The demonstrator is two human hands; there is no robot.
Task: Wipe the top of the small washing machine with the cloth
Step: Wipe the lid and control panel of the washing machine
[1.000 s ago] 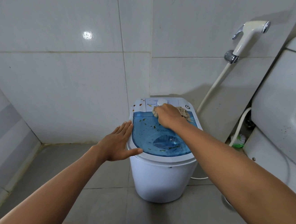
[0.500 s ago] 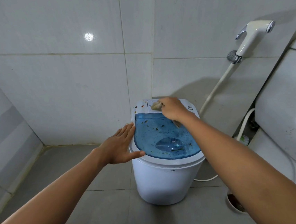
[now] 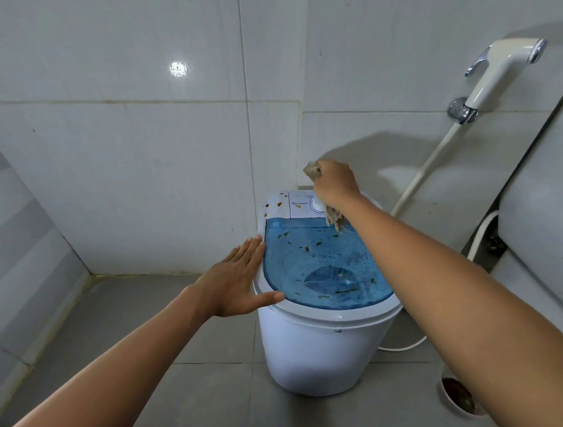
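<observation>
The small white washing machine (image 3: 307,355) stands on the grey floor against the tiled wall. Its blue see-through lid (image 3: 312,265) carries brown and green specks, and the white control panel (image 3: 281,206) behind it has brown spots. My right hand (image 3: 334,184) is raised above the panel's dial, shut on a beige cloth (image 3: 333,217); one end sticks out above my fist and the other hangs down to the lid's back edge. My left hand (image 3: 237,283) lies flat with fingers spread on the machine's left rim, thumb on the front rim.
A white bidet sprayer (image 3: 497,75) hangs on the right wall, its hose (image 3: 421,175) running down behind the machine. A white toilet tank (image 3: 553,194) fills the right side. A floor drain (image 3: 457,396) sits at the lower right, and a white cable (image 3: 406,346) lies by the base.
My right hand has moved from the lid's back part to the control panel and lifted up off it with the cloth. My left hand has stayed on the left rim.
</observation>
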